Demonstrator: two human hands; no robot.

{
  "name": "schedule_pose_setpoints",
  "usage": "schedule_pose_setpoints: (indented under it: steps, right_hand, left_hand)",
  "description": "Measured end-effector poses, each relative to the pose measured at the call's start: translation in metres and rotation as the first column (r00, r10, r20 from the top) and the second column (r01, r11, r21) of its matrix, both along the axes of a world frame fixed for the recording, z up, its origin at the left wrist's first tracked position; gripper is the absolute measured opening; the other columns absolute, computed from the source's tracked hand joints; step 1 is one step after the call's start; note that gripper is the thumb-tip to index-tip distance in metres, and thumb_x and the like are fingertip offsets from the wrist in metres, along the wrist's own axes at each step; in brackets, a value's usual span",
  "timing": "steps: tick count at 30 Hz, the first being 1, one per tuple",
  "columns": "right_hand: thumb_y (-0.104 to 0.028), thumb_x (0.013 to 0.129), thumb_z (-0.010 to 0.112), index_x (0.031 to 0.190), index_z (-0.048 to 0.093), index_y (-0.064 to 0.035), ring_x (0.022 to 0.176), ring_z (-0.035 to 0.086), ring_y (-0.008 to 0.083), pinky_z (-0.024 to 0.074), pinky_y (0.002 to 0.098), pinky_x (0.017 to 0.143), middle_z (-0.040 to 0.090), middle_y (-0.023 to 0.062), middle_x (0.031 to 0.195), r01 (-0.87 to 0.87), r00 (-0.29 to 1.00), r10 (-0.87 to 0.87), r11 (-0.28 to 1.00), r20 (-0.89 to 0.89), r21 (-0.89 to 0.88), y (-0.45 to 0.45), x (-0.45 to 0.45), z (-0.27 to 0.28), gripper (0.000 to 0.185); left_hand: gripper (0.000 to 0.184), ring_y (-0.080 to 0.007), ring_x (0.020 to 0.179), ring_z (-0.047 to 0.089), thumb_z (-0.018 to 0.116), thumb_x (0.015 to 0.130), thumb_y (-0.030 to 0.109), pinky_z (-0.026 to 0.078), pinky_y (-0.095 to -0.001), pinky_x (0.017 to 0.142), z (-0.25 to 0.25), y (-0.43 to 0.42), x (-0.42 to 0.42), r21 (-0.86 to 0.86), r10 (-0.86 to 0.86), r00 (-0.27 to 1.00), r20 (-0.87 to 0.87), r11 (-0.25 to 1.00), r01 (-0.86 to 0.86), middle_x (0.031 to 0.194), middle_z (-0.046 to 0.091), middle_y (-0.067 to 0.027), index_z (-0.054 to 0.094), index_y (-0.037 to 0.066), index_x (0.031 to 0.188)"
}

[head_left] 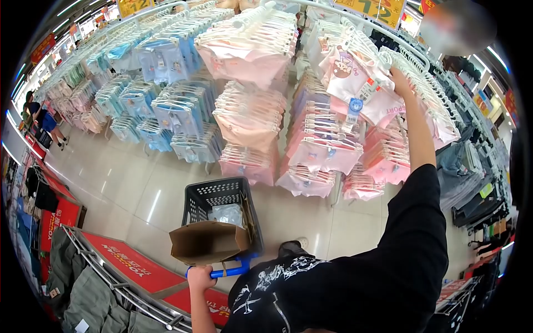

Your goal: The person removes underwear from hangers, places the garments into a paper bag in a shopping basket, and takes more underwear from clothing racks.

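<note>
My left hand (pixel 201 278) is wrapped round the blue handle (pixel 236 268) of a shopping cart. The cart carries a dark grey perforated basket (pixel 216 188). Inside lie an open cardboard box (pixel 214 236) and a clear plastic package (pixel 226 214). My right arm reaches up to a rack, and my right hand (pixel 400 82) is closed at the edge of white and pink underpants (pixel 355 75) on a hanger. These have a cartoon print and hang tilted outwards. A blue bear-shaped tag (pixel 355 106) shows just below. My right fingertips are partly hidden among the hangers.
Tiered racks hold pink underpants (pixel 247 58) and blue ones (pixel 166 58). Jeans (pixel 458 169) hang at the right. A metal rail (pixel 105 277) with grey-green clothes and red signs (pixel 127 261) borders the lower left. A person (pixel 44 119) stands in the far-left aisle.
</note>
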State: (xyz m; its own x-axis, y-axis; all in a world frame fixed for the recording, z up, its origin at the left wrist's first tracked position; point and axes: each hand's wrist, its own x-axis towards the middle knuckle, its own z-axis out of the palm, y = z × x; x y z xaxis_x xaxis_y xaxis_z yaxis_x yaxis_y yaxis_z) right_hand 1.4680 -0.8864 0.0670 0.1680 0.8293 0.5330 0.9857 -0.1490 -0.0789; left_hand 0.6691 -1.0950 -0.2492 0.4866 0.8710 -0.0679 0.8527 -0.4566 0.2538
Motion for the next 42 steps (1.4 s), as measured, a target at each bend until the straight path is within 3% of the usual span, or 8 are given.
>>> schedule_pose_setpoints:
  steps: [3,8,11,16,26,37,40,42]
  right_hand:
    - [-0.025,0.077,0.053,0.103,0.055,-0.0013,0.098,0.052,0.0317,0.0394,0.0357,0.084,0.056,0.0178,0.104,0.160,0.987,-0.154,0.959,0.046,-0.233,-0.005,-0.019,0.020,0.035]
    - [-0.024,0.080,0.052,0.111,0.052,-0.0008,0.081,0.055,0.0234,0.0432,0.0330,0.066,0.058,0.0158,0.095,0.060,0.970,-0.115,0.966,-0.213,-0.250,-0.008,-0.039,0.017,0.039]
    - [-0.014,0.076,0.054,0.116,0.048,0.0009,0.094,0.053,0.0254,0.0437,0.0334,0.074,0.055,0.0170,0.106,0.090,0.923,-0.152,0.979,-0.354,-0.184,-0.010,-0.058,0.008,0.043]
    - [-0.008,0.083,0.048,0.115,0.048,0.0037,0.081,0.060,0.0198,0.0478,0.0310,0.063,0.060,0.0150,0.095,0.060,0.618,-0.057,0.998,-0.784,-0.026,0.012,-0.088,-0.008,0.035]
    - [-0.001,0.082,0.043,0.101,0.049,0.0072,0.052,0.058,0.0267,0.0452,0.0390,0.038,0.058,0.0172,0.073,0.235,0.101,0.494,0.832,-0.864,0.503,0.057,-0.131,-0.032,0.022]
    - [0.001,0.077,0.051,0.101,0.050,0.0058,0.063,0.057,0.0203,0.0455,0.0314,0.050,0.056,0.0127,0.078,0.160,0.287,0.081,0.978,-0.955,0.131,0.000,-0.179,-0.094,0.024]
    - [0.001,0.076,0.053,0.103,0.048,0.0043,0.072,0.058,0.0203,0.0460,0.0313,0.054,0.057,0.0129,0.081,0.152,0.424,0.138,0.963,-0.895,0.220,-0.021,-0.180,-0.128,0.028]
    - [-0.002,0.075,0.053,0.104,0.048,0.0024,0.079,0.058,0.0266,0.0465,0.0341,0.061,0.057,0.0158,0.087,0.148,0.739,-0.021,0.980,-0.673,0.132,-0.037,-0.174,-0.138,0.030]
  left_hand:
    - [0.015,-0.0271,0.055,0.057,0.063,0.050,0.022,0.046,-0.0351,0.051,-0.003,0.000,-0.001,0.005,0.001,1.000,0.007,1.000,-0.001,0.057,0.056,-0.0093,0.056,0.010,0.055]
    - [0.014,-0.0272,0.055,0.057,0.063,0.050,0.023,0.046,-0.0352,0.050,-0.010,-0.001,-0.002,0.009,0.009,1.000,0.010,1.000,-0.009,0.057,0.056,-0.0098,0.058,0.011,0.055]
    - [0.014,-0.0272,0.055,0.057,0.063,0.050,0.023,0.046,-0.0352,0.050,-0.009,0.000,-0.002,-0.011,0.014,1.000,-0.022,1.000,-0.015,0.058,0.057,-0.0099,0.059,0.011,0.056]
    - [0.014,-0.0270,0.055,0.058,0.064,0.051,0.024,0.047,-0.0353,0.051,-0.009,0.000,-0.002,-0.014,0.014,0.999,-0.053,1.000,-0.015,0.058,0.058,-0.0097,0.060,0.012,0.057]
    - [0.015,-0.0271,0.056,0.058,0.064,0.050,0.024,0.047,-0.0354,0.051,-0.010,-0.002,-0.003,0.008,0.026,0.999,-0.044,1.000,-0.026,0.058,0.058,-0.0095,0.060,0.012,0.058]
    - [0.014,-0.0277,0.055,0.058,0.063,0.050,0.024,0.047,-0.0360,0.052,-0.008,-0.001,0.000,-0.002,0.032,0.999,-0.039,0.999,-0.032,0.057,0.058,-0.0098,0.060,0.012,0.057]
    - [0.013,-0.0279,0.054,0.057,0.063,0.050,0.023,0.047,-0.0360,0.051,-0.008,-0.001,-0.001,0.012,0.022,0.999,-0.034,1.000,-0.022,0.056,0.057,-0.0097,0.059,0.012,0.056]
    - [0.013,-0.0279,0.054,0.057,0.062,0.050,0.024,0.047,-0.0364,0.052,-0.008,0.000,-0.001,0.000,0.022,0.999,-0.027,1.000,-0.022,0.055,0.057,-0.0096,0.059,0.012,0.056]
